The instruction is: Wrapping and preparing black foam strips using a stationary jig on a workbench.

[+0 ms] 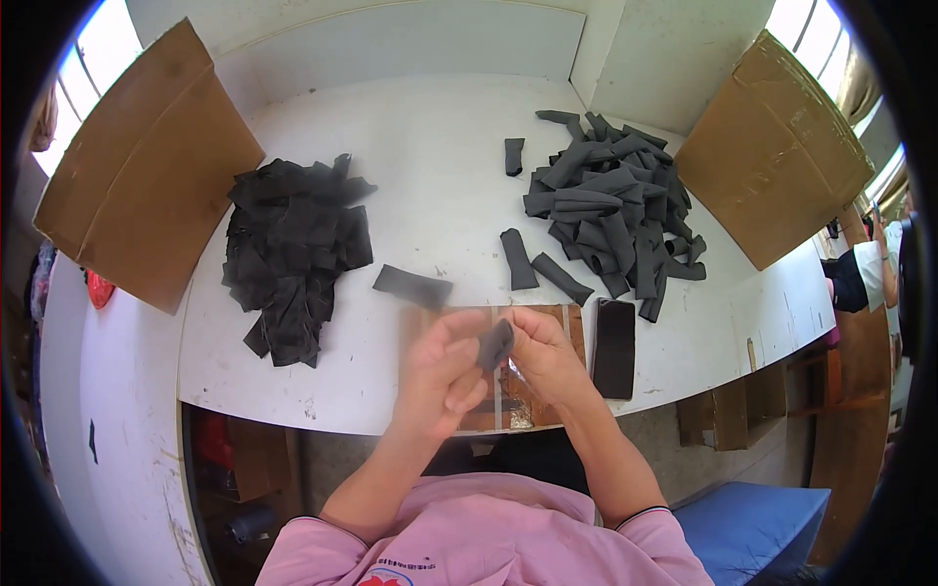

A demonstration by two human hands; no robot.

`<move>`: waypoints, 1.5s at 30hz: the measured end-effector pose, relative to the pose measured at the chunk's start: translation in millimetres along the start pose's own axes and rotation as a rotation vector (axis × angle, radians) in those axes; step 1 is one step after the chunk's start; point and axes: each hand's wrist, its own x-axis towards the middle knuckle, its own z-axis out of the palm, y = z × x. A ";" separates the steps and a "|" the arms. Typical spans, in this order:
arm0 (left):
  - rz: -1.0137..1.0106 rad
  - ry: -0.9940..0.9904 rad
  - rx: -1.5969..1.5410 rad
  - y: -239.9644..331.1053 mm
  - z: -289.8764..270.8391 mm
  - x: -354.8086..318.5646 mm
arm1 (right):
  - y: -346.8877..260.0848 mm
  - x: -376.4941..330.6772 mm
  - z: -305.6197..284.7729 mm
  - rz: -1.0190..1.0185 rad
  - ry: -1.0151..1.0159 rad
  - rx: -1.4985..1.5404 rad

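Observation:
Both my hands meet above the near edge of the white table. Between them is a small dark grey fabric piece, folded or rolled. My left hand grips it from the left, and my right hand pinches its upper right side. Just beyond my left hand lies a single flat grey strip. Under my hands is a brown, tape-covered board. A heap of flat dark fabric pieces lies to the left. On the right is a pile of grey fabric tubes.
A dark rectangular block lies right of the board. Three loose tubes sit beside the right pile, one farther back. Cardboard panels stand at left and right. A blue seat is at lower right; a person is beyond.

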 end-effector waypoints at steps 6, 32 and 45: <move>-0.234 -0.284 -0.774 16.3 10.6 6.0 | -45.5 5.3 20.8 -0.012 -0.017 -0.048; 0.633 -0.057 0.632 -12.6 -7.0 10.9 | -9.0 -8.9 -2.8 -0.668 0.090 -1.290; 0.546 -0.207 1.153 5.6 22.6 17.7 | 2.4 -13.0 -3.5 -0.693 0.121 -1.104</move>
